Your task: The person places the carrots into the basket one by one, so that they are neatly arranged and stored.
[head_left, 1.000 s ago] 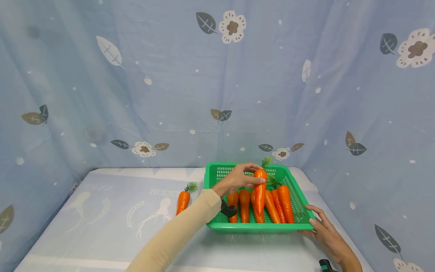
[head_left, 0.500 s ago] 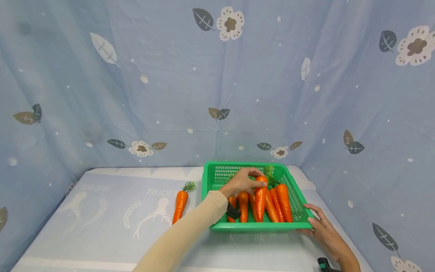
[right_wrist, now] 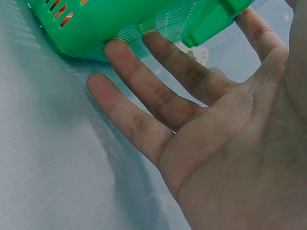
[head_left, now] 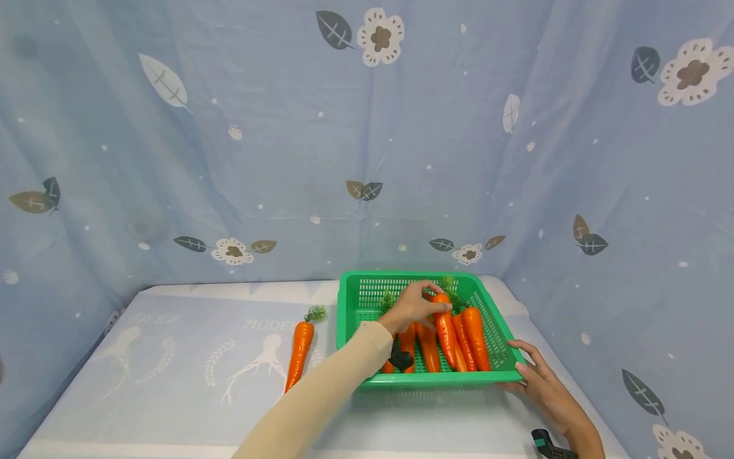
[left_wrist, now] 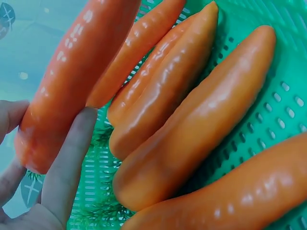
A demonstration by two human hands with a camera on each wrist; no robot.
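My left hand [head_left: 410, 307] pinches an orange carrot [head_left: 445, 328] near its thick leafy end, between thumb and fingers, inside a green plastic basket [head_left: 424, 380]. The carrot's tip points toward the basket's front. Several more carrots [head_left: 476, 338] lie side by side in there, tips forward; my hand and wrist hide parts of some. In the left wrist view, the held carrot [left_wrist: 72, 81] is left of the other carrots [left_wrist: 196, 124]. My right hand [head_left: 545, 382] holds the basket's front right corner, with thumb at the rim and fingertips [right_wrist: 120, 48] against the lower side.
One carrot [head_left: 300, 350] with a green top lies on the table left of the basket, partly covered by my left sleeve [head_left: 321, 389]. A pale patterned cloth [head_left: 172, 357] covers the table. Blue curtains [head_left: 275, 159] hang behind and at both sides.
My left hand has lowered the carrot into the row, and its tip has shifted right. My right hand stays at the basket corner. The whole head view has drifted slightly.
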